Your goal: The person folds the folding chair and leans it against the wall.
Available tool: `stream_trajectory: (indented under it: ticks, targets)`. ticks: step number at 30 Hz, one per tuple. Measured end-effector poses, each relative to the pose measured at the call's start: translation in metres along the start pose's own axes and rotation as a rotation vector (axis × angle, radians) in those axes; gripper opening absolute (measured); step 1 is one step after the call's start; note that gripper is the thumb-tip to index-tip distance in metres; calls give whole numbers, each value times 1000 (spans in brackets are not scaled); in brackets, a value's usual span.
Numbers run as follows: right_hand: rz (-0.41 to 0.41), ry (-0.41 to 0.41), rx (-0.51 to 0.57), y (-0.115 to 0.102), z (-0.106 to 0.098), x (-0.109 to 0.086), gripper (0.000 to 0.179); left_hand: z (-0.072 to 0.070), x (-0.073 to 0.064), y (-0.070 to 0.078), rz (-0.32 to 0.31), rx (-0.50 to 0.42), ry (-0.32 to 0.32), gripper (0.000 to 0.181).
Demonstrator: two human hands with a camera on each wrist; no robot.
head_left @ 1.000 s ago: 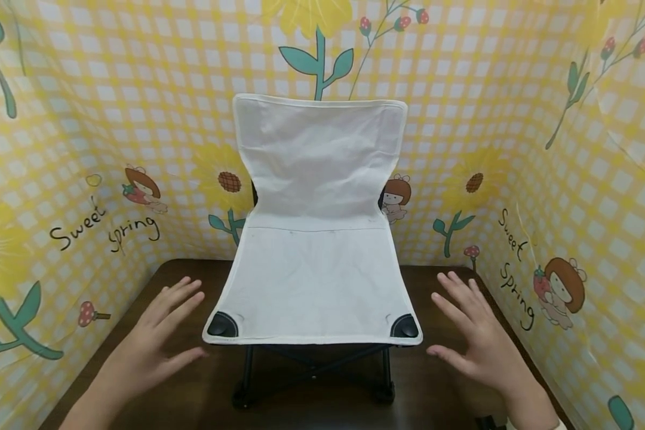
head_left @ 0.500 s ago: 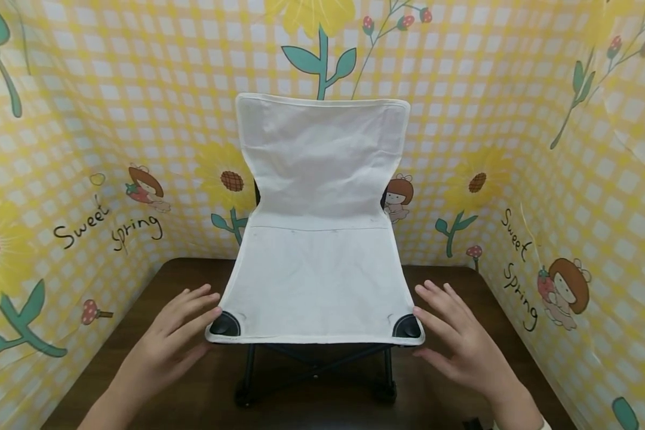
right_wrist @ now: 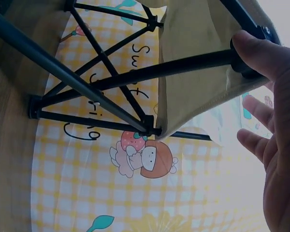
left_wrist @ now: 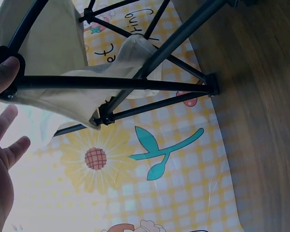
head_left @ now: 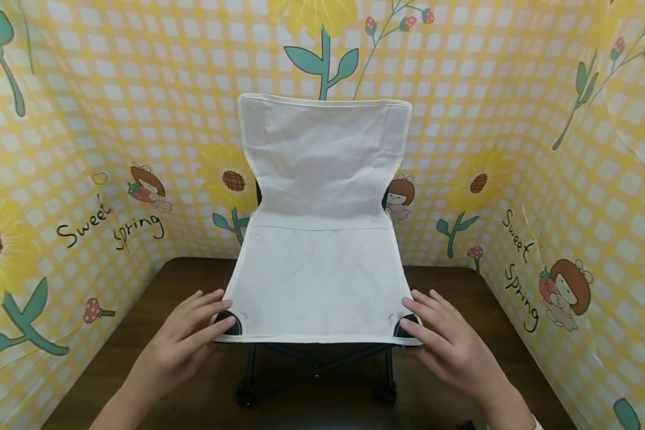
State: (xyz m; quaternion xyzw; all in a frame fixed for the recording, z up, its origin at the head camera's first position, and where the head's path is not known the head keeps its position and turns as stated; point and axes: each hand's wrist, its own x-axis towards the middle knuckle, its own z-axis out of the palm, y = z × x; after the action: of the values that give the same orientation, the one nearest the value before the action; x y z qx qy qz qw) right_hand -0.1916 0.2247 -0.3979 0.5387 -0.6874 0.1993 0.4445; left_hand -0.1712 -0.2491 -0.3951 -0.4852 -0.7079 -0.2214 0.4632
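A folding chair (head_left: pixel 322 280) with pale fabric seat and backrest stands unfolded, facing me. My left hand (head_left: pixel 177 343) holds its front left corner, index fingertip on the black corner patch. On the front right corner my right hand (head_left: pixel 451 346) does likewise. From beneath, the left wrist view shows the left thumb (left_wrist: pixel 6 72) against the black joint under the seat. In the right wrist view the right thumb (right_wrist: pixel 256 50) presses the matching joint, with other fingers spread out beyond the fabric edge. The dark crossed legs (right_wrist: pixel 104 60) are spread below the seat.
The chair stands on a dark brown wooden table (head_left: pixel 177 280). Yellow checked cloth (head_left: pixel 462 89) printed with flowers and cartoon figures encloses it behind and on both sides. A small dark object (head_left: pixel 466 425) shows at the bottom edge, near the right wrist.
Both hands have moved inward from the chair's sides, and their fingers now meet the seat's front corners. The chair keeps its place; the head view has shifted slightly.
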Motion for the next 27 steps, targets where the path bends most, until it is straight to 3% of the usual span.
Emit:
stream_trajectory:
  ticks: [6, 13, 27]
  targets:
    - [-41, 19, -15, -4, 3, 5, 28, 5, 4, 3, 41, 12, 19, 26]
    - [-43, 28, -25, -8, 5, 7, 25, 5, 6, 6, 46, 4, 2, 26]
    - [-66, 62, -9, -10, 13, 5, 23, 7, 3, 9, 101, -24, -3, 25]
